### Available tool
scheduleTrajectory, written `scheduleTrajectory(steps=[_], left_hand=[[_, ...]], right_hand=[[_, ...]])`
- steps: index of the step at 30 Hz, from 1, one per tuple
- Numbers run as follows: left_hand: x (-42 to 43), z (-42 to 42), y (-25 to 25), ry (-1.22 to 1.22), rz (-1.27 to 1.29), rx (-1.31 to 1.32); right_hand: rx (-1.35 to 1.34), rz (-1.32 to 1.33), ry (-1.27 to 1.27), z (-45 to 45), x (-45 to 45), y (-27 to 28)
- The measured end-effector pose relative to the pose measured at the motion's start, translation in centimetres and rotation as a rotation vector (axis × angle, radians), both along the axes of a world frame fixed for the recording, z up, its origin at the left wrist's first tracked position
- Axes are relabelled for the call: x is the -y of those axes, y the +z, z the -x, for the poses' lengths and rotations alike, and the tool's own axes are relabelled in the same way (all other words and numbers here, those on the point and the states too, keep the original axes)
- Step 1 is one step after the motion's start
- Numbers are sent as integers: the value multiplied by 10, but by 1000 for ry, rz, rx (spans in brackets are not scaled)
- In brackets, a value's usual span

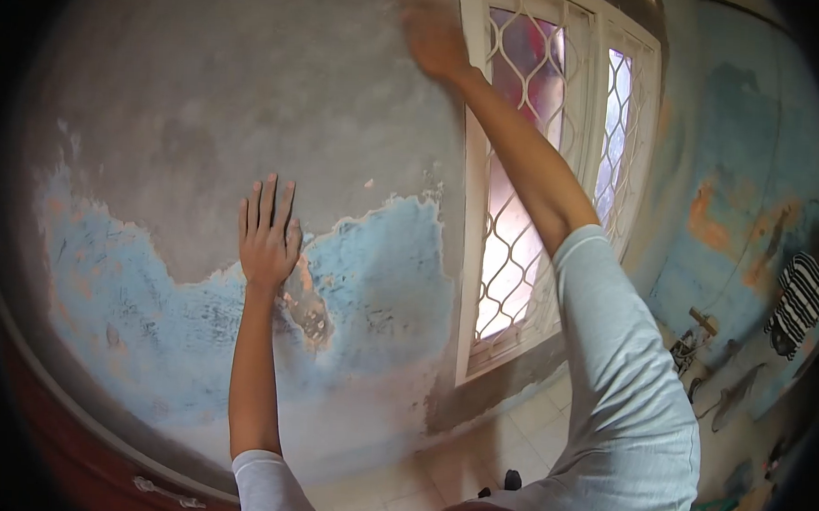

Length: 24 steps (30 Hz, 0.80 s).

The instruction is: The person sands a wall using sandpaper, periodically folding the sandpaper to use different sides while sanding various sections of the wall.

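My left hand [269,238] lies flat against the wall [224,110], with its fingers stretched upward and nothing in it. It rests where grey plaster meets a lower area of peeling light-blue paint [385,282]. Just below and right of that hand is a rough chipped patch [311,317] showing orange and brown. Raised high near the window's upper left corner, my right hand [430,37] is smeared by motion. Its fingers are too blurred to make out, and so is anything they may hold.
A white-framed window [473,213] with a curved metal grille stands to the right. Pale floor tiles [502,442] run below. Farther right, a black-and-white striped cloth [799,295] hangs near a blue wall [739,133]. A dark red surface [64,432] curves along the lower left.
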<state>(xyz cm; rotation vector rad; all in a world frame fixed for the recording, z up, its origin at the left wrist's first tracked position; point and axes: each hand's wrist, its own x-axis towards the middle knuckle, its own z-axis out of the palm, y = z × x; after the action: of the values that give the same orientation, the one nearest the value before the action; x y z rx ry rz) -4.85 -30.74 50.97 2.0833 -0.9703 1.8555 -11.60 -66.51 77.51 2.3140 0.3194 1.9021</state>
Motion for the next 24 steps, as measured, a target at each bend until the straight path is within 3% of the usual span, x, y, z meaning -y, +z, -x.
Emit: scheduleTrajectory(steps=[1, 2, 4, 5, 6, 8, 9, 10, 12, 13, 15, 16, 18, 19, 21, 22, 24], left_hand=[[1, 1, 2, 17, 1, -11], [3, 1, 4, 33, 8, -18], [3, -3, 1, 20, 7, -6], [3, -5, 2, 10, 12, 6], [2, -6, 2, 12, 14, 5], [2, -5, 2, -4, 14, -15], [3, -3, 1, -5, 20, -22], [2, -2, 1, -5, 7, -36], [2, -4, 3, -5, -4, -44], [2, -4, 2, -8, -4, -35], [4, -4, 0, -15, 7, -30], [3, -3, 0, -6, 6, -40], [2, -6, 3, 2, 2, -42], [2, -8, 3, 10, 0, -43], [5, -7, -1, 9, -3, -54], [6, -5, -1, 12, 4, -50], [3, -6, 1, 21, 3, -38]], right_hand=[[322, -236, 84, -10, -5, 6], [319, -224, 83, -17, -9, 4], [307, 105, -160, -8, -35, -14], [226, 299, -106, -4, -36, -17], [226, 301, -103, -5, -27, -11], [287, -517, 378, -9, -8, 7], [422, -517, -84, -10, -15, 3], [417, -521, -87, -5, -15, -4], [141, 75, -67, 9, -6, -9], [138, 74, -66, 8, -2, -10], [347, -491, 7, 7, 2, -9], [346, -491, 6, 6, 5, -14], [131, 249, -116, 3, 11, -25], [128, 246, -117, -1, 13, -27], [374, -370, 122, -4, 12, -29], [369, -369, 118, -3, 10, -36], [60, 296, -144, -3, 7, -51]])
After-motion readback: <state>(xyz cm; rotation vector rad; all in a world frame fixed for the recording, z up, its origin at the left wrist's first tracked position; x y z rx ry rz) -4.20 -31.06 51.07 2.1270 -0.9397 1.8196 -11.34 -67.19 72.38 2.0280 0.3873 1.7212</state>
